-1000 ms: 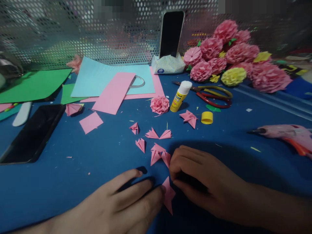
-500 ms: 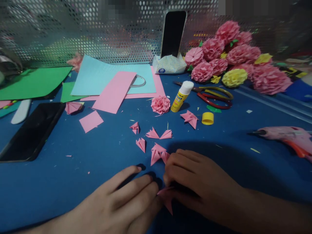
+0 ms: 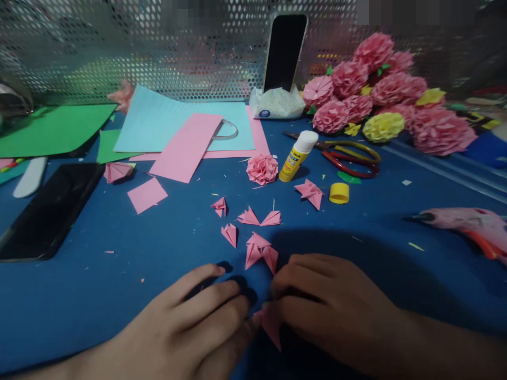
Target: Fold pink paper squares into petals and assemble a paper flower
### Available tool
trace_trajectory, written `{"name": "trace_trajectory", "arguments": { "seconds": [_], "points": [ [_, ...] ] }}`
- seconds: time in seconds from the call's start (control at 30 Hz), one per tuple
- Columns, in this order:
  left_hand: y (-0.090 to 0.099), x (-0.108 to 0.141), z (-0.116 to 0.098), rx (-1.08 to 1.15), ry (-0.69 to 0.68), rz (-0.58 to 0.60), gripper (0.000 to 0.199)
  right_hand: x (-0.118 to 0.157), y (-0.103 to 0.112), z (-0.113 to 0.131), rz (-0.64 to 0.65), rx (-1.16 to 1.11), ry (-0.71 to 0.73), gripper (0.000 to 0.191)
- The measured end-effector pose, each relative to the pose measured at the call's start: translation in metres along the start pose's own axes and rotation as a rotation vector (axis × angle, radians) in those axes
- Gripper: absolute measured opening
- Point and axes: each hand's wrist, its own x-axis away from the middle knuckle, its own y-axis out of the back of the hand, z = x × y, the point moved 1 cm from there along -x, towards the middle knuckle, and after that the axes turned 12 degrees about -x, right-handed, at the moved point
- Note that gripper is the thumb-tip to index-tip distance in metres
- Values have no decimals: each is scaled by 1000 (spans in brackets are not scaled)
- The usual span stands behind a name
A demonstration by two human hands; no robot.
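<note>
A folded piece of pink paper (image 3: 271, 328) is pinched between both hands near the front of the blue table. My left hand (image 3: 194, 322) holds its left edge by the thumb side, with the other fingers stretched over the table. My right hand (image 3: 325, 301) grips it from the right with curled fingers, which hide part of it. Just beyond the fingertips lie several folded pink paper pieces, among them a joined pair (image 3: 260, 249), a small petal (image 3: 229, 235) and a two-winged piece (image 3: 259, 216). A pink paper flower (image 3: 262, 169) sits farther back.
An upright glue stick (image 3: 295, 158), its yellow cap (image 3: 339, 193), scissors (image 3: 348, 155) and a pink glue gun (image 3: 459, 219) are to the right. Paper flowers (image 3: 374, 89) pile up behind. At left lie a black phone (image 3: 51, 211) and coloured sheets (image 3: 186, 126); another phone (image 3: 285, 53) stands behind.
My right hand has shifted slightly down and its fingers curl more, uncovering the right petal of the joined pair. My left fingers have drawn back a little to the left.
</note>
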Motion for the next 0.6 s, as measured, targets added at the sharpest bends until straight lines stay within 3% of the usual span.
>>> {"name": "trace_trajectory", "arguments": {
  "seconds": [0.2, 0.47, 0.6],
  "points": [
    [0, 1, 0, -6, 6, 5, 34, 0, 4, 6, 6, 202, 92, 22],
    [0, -2, 2, -17, 2, -47, 35, -3, 10, 16, 39, 242, 88, 32],
    [-1, 1, 3, -10, -4, -8, 35, -2, 11, 16, 35, 241, 87, 37]
  ]
}}
